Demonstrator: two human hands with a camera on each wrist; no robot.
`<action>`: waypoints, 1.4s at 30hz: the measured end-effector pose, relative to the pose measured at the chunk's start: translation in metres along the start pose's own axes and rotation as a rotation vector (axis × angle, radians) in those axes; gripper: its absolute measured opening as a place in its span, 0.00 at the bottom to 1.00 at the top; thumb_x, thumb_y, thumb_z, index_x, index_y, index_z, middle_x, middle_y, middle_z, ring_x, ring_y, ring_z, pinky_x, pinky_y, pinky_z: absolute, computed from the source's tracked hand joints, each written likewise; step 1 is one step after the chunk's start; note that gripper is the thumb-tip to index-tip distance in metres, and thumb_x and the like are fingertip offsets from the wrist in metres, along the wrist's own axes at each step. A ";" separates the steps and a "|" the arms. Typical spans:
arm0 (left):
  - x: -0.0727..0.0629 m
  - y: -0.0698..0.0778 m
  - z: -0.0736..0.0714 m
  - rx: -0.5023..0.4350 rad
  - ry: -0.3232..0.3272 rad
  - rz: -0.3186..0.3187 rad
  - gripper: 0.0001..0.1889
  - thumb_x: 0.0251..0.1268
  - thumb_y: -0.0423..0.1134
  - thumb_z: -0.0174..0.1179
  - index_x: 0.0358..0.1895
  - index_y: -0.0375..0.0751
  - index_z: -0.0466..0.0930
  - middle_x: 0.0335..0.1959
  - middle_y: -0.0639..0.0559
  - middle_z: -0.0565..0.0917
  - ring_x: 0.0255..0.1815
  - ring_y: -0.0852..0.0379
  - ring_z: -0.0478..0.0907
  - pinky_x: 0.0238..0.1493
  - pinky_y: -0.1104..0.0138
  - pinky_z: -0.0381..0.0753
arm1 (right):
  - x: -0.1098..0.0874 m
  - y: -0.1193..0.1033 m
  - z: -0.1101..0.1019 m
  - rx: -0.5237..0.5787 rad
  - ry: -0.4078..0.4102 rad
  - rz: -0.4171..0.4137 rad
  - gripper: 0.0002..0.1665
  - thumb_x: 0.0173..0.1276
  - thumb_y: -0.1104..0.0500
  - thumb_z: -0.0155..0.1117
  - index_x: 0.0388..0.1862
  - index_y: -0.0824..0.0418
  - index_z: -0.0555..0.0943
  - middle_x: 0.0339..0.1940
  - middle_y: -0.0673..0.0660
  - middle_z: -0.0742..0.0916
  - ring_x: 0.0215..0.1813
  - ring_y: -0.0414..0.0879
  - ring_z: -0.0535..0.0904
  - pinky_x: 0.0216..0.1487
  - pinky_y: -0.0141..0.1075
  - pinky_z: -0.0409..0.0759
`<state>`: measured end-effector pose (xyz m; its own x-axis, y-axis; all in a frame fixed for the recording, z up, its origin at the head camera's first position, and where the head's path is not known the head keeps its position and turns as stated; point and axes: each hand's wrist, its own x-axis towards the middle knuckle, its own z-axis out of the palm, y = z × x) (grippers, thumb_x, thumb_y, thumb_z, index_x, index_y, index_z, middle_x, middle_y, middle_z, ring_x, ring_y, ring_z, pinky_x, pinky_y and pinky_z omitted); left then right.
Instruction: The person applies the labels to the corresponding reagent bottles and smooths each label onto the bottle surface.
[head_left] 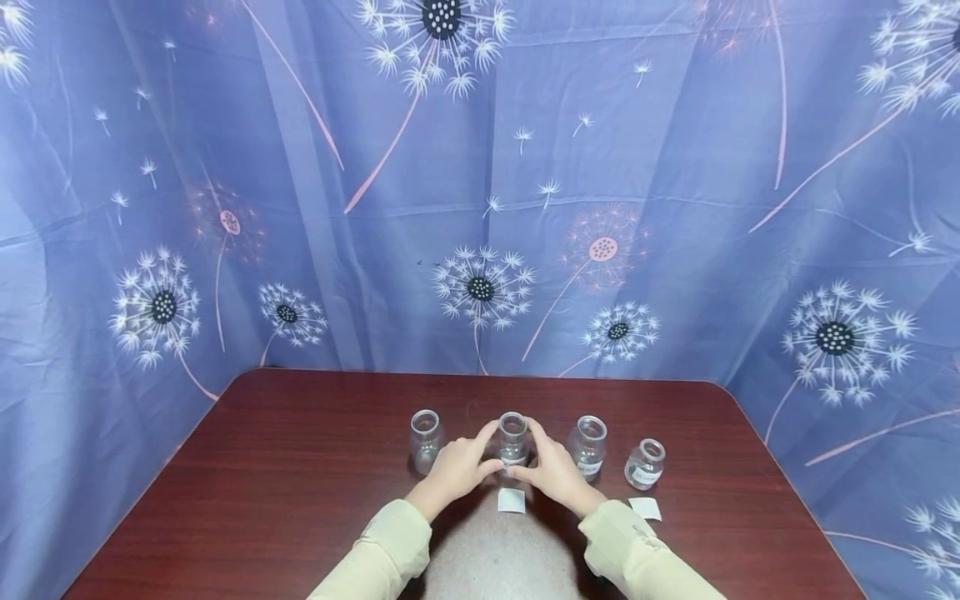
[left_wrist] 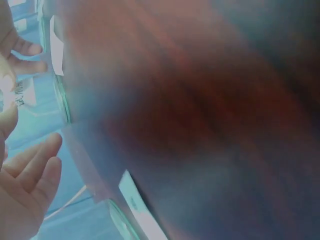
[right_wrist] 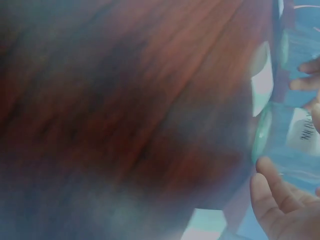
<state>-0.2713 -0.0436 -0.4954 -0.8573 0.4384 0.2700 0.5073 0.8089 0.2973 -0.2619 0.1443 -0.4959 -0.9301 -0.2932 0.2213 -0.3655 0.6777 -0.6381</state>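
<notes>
A clear glass jar (head_left: 513,427) stands upright on the table between both hands. A white label with handwriting (right_wrist: 302,132) sits on its front. My left hand (head_left: 461,467) holds the jar from the left, index finger by the neck and thumb on the label. My right hand (head_left: 557,472) grips the other side likewise, its thumb also at the label. In the left wrist view, the lower fingers of the left hand (left_wrist: 30,192) reach out beside the jar's base. Directly in front of the jar lies a small white paper piece (head_left: 512,501).
An open glass jar (head_left: 426,442) stands left of the hands, with no label visible. To the right are a labelled jar (head_left: 587,450) and a smaller labelled jar (head_left: 645,464), with another white paper (head_left: 645,508) before it. A blue dandelion-print curtain (head_left: 480,208) hangs behind the brown table (head_left: 315,450).
</notes>
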 end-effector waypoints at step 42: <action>-0.079 -0.073 -0.049 -0.096 -0.245 -0.143 0.18 0.39 0.41 0.67 0.37 0.46 0.73 0.29 0.54 0.74 0.30 0.56 0.73 0.32 0.61 0.70 | 0.016 -0.079 0.073 0.065 -0.252 -0.133 0.23 0.43 0.57 0.69 0.41 0.62 0.77 0.32 0.56 0.81 0.34 0.44 0.76 0.34 0.27 0.69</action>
<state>-0.2361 -0.1571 -0.4934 -0.9103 0.4139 -0.0063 0.3761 0.8334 0.4050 -0.2448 0.0370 -0.4959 -0.8323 -0.5409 0.1211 -0.4733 0.5799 -0.6631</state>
